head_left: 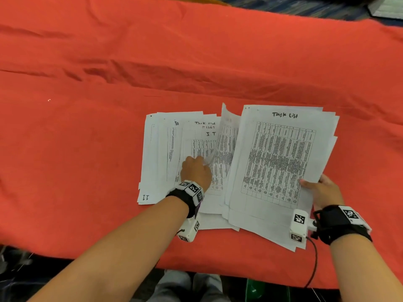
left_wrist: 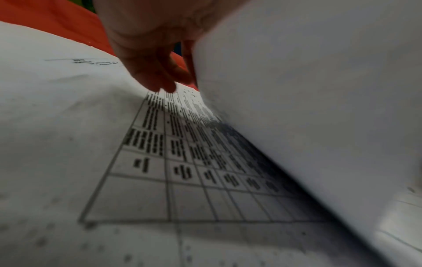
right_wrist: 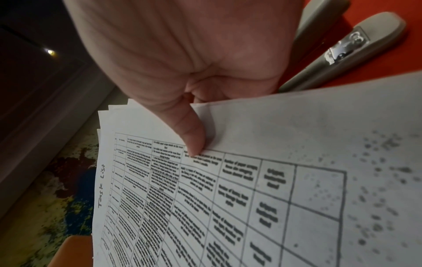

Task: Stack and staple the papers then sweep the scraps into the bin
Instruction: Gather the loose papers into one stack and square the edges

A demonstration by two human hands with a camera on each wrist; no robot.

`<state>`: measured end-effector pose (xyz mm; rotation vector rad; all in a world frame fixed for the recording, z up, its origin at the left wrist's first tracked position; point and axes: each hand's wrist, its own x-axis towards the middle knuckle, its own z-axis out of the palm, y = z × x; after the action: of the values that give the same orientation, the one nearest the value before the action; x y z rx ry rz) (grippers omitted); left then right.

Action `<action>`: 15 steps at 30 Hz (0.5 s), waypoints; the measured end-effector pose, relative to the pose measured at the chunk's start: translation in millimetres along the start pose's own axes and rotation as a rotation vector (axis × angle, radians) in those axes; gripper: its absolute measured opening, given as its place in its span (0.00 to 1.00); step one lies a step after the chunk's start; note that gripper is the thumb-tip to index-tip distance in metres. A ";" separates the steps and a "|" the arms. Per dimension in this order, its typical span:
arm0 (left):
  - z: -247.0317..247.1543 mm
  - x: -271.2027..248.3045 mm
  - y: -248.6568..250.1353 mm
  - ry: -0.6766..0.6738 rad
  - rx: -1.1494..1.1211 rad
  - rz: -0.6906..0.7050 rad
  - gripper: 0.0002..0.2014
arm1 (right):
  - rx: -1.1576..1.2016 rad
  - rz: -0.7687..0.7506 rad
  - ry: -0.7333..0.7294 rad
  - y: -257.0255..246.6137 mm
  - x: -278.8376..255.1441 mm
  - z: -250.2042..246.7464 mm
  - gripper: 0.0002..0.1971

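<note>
A: Item one, progress?

B: Stacking under way, not finished. The white printed sheets with black tables (head_left: 277, 162) lie in two loose overlapping groups on the tabletop under the orange-red cloth (head_left: 87, 138), at about 5 o'clock of the head view. The right group, headed "Task List", is roughly gathered but its edges are fanned. The left group (head_left: 161, 153) is spread sideways, corners out of line.

A: Hands?

B: Left hand (head_left: 196, 171): grip closed on the edge of one curled sheet (head_left: 226, 136), lifted between the two groups, at 9 o'clock from the right pile. Right hand (head_left: 322, 188): grip pinching the right pile's near right corner, thumb (right_wrist: 191, 137) on top, fingers under.

A: Stapling?

B: Judged not done. A grey stapler with a metal plate (right_wrist: 356, 47) lies on the cloth at 1 o'clock in the right wrist view, just beside the pile, untouched. It does not show in the head view.

A: Scraps?

B: One pale speck (head_left: 49, 100) at 9 o'clock, well apart from the papers. Whether it is a scrap, cannot tell. Sweeping remains.

A: Containers?

B: No bin identified. A green object (head_left: 254, 288) below the tabletop edge at 6 o'clock; nature and contents cannot be told.
</note>
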<state>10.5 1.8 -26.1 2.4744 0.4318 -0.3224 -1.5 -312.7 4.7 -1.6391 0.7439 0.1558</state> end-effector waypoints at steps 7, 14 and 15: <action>-3.1 2.3 -5.5 0.008 0.025 -0.214 0.15 | 0.031 -0.003 -0.019 -4.8 -0.8 6.4 0.17; -12.7 -3.5 -3.4 -0.029 -0.295 -0.094 0.25 | 0.020 -0.013 -0.029 -0.7 1.0 11.2 0.21; -13.8 -5.4 -2.4 -0.021 -0.363 -0.087 0.28 | 0.017 -0.012 -0.030 0.2 1.5 11.6 0.21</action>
<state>6.4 10.6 -14.7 2.1018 0.5390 -0.2775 3.0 -302.5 1.2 -1.6219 0.7111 0.1646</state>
